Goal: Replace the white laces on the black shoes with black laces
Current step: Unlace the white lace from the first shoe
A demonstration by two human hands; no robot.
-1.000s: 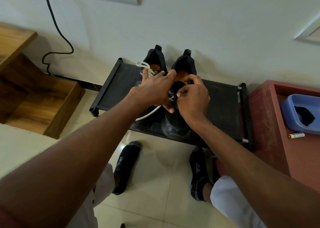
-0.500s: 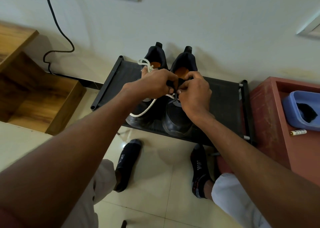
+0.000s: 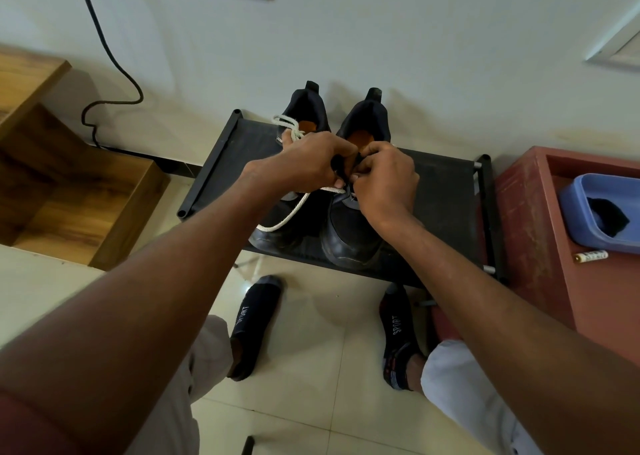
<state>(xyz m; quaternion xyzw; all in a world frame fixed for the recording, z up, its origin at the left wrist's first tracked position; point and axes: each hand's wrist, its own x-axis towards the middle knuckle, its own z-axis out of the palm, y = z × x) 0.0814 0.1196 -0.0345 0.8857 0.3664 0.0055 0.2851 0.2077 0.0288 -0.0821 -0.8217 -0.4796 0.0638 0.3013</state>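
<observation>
Black shoes stand side by side on a low black rack against the wall. Left hand and right hand meet over the right shoe's tongue, each pinching a black lace. A white lace trails across the left shoe.

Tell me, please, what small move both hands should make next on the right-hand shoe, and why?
Probably draw the black lace snug through the eyelet: the left hand and right hand both pinch it over the right shoe. The left shoe shows a white lace, so it waits.
</observation>
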